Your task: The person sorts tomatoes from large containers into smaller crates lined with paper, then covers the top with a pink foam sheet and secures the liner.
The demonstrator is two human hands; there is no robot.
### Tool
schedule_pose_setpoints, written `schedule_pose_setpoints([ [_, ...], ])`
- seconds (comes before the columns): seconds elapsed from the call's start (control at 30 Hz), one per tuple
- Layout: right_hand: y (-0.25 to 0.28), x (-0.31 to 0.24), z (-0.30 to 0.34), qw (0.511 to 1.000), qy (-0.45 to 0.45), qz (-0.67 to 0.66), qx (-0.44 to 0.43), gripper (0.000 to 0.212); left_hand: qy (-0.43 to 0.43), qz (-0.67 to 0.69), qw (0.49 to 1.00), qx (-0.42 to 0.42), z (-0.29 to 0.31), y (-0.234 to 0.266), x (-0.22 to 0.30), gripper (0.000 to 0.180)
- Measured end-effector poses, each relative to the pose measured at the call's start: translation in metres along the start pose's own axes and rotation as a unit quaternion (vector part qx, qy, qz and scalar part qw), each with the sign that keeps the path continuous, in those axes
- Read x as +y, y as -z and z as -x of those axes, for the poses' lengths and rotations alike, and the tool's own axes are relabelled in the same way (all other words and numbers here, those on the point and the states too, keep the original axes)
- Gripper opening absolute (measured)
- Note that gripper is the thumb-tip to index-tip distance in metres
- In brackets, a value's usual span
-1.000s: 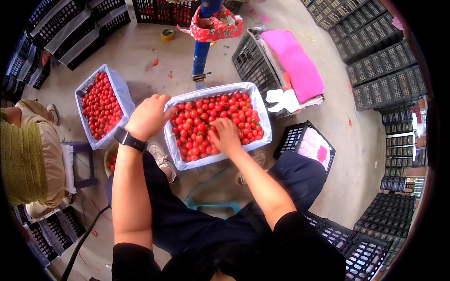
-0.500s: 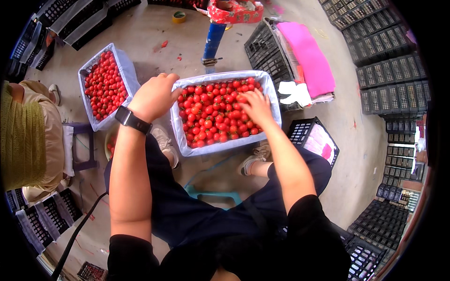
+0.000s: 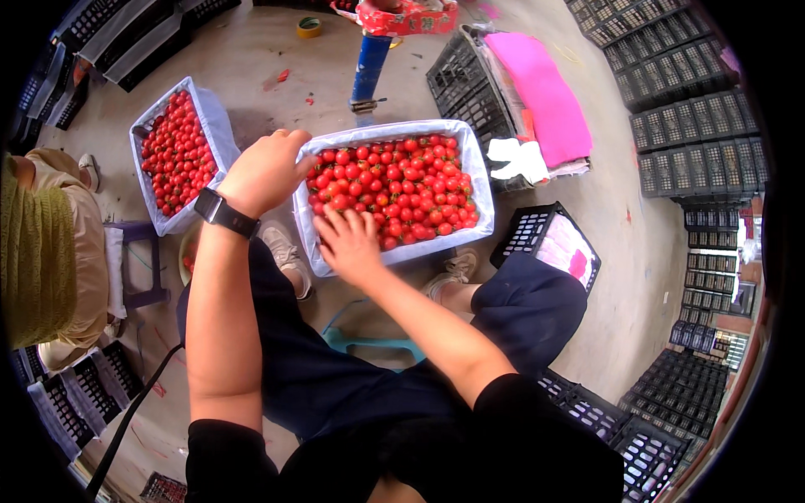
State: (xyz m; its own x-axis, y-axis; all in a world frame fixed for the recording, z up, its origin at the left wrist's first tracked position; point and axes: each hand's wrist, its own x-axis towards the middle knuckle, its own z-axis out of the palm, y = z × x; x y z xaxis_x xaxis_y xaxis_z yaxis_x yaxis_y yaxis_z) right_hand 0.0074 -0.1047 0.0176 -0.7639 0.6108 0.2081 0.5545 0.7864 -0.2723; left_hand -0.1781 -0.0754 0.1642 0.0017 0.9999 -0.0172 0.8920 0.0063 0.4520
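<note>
Just beyond the pale-lined crate [image 3: 436, 249], a blue post [image 3: 371, 67] rises from the floor; to its right stands a black crate [image 3: 467, 80] topped by a pink sheet [image 3: 541, 101] and a white cloth item [image 3: 517, 159]. A second lined crate [image 3: 220, 126] stands left of the first, with a purple stool [image 3: 144, 264] and a seated co-worker's leg [image 3: 88, 260] farther left. Red tomatoes [image 3: 411, 184] fill the nearer crate, in front of the wearer's knees. The right hand [image 3: 350, 243] reaches over its near left edge, fingers spread, fingertips on the tomatoes. The left hand [image 3: 267, 172] is bent at the far left corner, thumb by the rim; its curled fingers are mostly hidden, so I cannot tell whether it grips. Whatever lies under the right palm is covered, and the co-worker is cut off at the left.
</note>
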Motion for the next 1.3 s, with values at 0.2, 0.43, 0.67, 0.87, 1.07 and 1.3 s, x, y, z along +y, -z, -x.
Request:
schedule_pose_setpoints([
  [0.2, 0.001, 0.019, -0.012, 0.994, 0.071, -0.079, 0.025, 0.039, 0.006, -0.005, 1.000, -0.030, -0.001, 0.003, 0.003, 0.028],
  [0.43, -0.003, 0.049, -0.063, 0.998, -0.017, -0.039, 0.049, 0.039, -0.020, -0.002, 1.000, -0.005, -0.003, -0.001, 0.003, 0.028],
  [0.67, 0.020, 0.096, -0.050, 0.999, 0.039, -0.020, 0.032, 0.026, 0.015, 0.005, 0.999, -0.038, 0.001, 0.009, 0.004, 0.027],
  [0.87, 0.039, 0.147, -0.008, 0.992, -0.055, 0.085, 0.079, 0.022, 0.004, -0.004, 1.000, 0.010, 0.003, 0.006, 0.001, 0.027],
  [1.07, 0.046, 0.189, -0.005, 0.970, -0.225, -0.001, 0.094, 0.041, 0.007, 0.003, 1.000, -0.004, -0.001, 0.005, 0.002, 0.027],
  [1.3, 0.035, 0.148, -0.027, 0.988, -0.098, 0.076, 0.098, 0.045, 0.032, -0.017, 0.999, -0.012, 0.003, 0.007, 0.000, 0.029],
])
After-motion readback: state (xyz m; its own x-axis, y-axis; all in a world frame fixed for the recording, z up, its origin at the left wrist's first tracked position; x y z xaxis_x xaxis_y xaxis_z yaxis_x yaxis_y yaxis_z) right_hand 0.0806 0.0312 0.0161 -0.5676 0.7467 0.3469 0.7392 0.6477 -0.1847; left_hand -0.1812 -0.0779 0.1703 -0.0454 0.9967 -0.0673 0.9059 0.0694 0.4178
